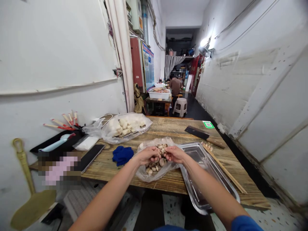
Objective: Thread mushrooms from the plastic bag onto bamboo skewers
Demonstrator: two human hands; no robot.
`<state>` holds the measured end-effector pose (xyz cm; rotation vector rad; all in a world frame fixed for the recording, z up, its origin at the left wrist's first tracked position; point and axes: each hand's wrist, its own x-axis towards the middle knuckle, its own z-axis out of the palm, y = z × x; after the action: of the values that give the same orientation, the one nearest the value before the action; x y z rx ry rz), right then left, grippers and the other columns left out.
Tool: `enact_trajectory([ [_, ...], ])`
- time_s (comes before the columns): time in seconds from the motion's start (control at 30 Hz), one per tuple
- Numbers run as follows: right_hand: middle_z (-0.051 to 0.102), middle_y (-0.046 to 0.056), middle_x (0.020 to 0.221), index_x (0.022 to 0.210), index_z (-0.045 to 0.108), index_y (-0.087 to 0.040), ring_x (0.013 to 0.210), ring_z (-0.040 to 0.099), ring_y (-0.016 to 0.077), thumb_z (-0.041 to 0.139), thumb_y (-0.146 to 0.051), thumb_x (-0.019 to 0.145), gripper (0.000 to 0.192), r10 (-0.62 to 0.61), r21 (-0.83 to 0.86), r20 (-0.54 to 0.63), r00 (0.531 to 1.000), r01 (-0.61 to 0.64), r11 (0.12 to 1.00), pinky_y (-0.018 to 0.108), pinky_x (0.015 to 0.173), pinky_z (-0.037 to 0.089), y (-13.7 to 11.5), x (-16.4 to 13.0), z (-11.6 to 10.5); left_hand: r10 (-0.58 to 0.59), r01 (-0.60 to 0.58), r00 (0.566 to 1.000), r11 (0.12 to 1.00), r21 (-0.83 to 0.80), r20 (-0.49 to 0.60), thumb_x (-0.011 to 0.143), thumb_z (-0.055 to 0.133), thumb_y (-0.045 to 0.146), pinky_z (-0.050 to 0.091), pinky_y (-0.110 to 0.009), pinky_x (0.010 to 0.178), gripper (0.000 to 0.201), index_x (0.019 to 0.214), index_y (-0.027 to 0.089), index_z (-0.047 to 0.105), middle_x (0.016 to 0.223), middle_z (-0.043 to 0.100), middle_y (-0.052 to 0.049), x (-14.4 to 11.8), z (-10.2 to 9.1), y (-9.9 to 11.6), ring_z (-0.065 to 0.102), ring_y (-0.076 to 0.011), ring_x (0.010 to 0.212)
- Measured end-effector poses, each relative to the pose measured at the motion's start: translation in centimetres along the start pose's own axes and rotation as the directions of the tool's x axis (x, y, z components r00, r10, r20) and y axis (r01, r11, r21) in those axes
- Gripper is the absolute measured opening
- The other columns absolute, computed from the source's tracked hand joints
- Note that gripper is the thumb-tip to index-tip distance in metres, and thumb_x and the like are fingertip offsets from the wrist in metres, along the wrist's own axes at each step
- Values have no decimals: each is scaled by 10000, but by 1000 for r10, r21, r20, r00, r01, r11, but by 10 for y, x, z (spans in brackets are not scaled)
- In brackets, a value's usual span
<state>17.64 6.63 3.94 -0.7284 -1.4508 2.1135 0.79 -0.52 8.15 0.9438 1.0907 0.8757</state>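
On the wooden table, an opened clear plastic bag [143, 175] holds many small brown-and-cream mushrooms [151, 169]. Both my hands are just above it, close together. My left hand [151, 155] has its fingers curled in a pinch around a mushroom, mostly hidden by the fingers. Facing it, my right hand [175, 154] pinches at a pale mushroom [161, 147] between thumb and fingers. Under my right forearm lies a shallow metal tray [190, 179], its near end jutting past the table edge.
Bamboo skewers [226, 170] lie along the tray's right rim, with a cleaver [204, 136] behind. A filled plastic bag [127, 126], blue cloth [122, 155], phone [92, 158] and black box [57, 141] are leftward. Further back, a person [176, 86] sits near a stool [180, 106].
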Motion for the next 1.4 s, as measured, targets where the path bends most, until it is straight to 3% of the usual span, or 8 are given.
enact_trajectory([
  [0.17,549,-41,494,717,583,-169,386,478,72,549,-417,712,250,-198,-208,-152,968,165,964,179,388,376,9,2,18,132,-143,981,987,-72,-142,579,689,277,214,-132,369,258,711,114,538,570,533,6,9,6,-18,416,-23,432],
  [0.3,577,-27,511,797,571,-196,417,544,125,449,-397,773,236,-278,-441,-195,941,168,881,221,411,408,10,4,23,235,-229,935,972,55,-265,530,717,323,263,-170,392,360,776,85,605,526,537,2,11,9,-22,419,-50,419],
  [0.5,652,47,695,769,610,-175,652,596,164,471,-330,789,209,-390,-817,-163,906,98,568,229,572,388,1,-4,26,369,-214,845,896,389,-387,559,640,223,356,-199,501,274,805,104,663,605,614,-6,14,12,-22,497,-101,535],
  [0.67,655,102,821,807,599,-164,784,577,199,383,-370,841,300,-437,-955,-139,889,-3,297,253,641,342,-5,-9,32,311,-188,895,913,362,-319,570,607,194,307,-178,442,199,745,117,662,526,567,17,13,15,-20,444,-74,463],
  [0.87,650,69,833,799,586,-192,780,568,184,336,-410,854,336,-438,-992,-75,896,-23,123,241,628,320,-10,-14,28,139,-138,984,990,20,-115,562,690,283,204,-148,384,252,716,94,626,522,524,11,7,11,-18,345,-13,390],
  [1.03,641,44,775,778,583,-189,718,556,157,297,-378,872,355,-472,-990,-62,879,6,140,225,607,319,-7,-13,27,134,-149,984,980,-134,-114,581,705,278,183,-126,363,244,668,70,611,539,516,1,8,10,-18,346,4,405],
  [1.27,612,19,653,706,580,-145,602,528,112,171,-315,900,484,-489,-947,-159,858,8,322,181,530,335,7,2,22,82,-99,992,978,-185,-98,579,711,205,266,-127,370,179,650,72,614,557,551,-23,14,13,-18,406,-14,414],
  [1.4,607,19,610,637,599,-138,565,517,113,249,-337,874,467,-466,-926,-202,861,-13,377,183,490,313,10,14,5,103,-134,983,967,-215,-152,623,677,180,302,-119,382,127,691,88,621,552,553,-11,15,16,-16,437,-21,430],
])
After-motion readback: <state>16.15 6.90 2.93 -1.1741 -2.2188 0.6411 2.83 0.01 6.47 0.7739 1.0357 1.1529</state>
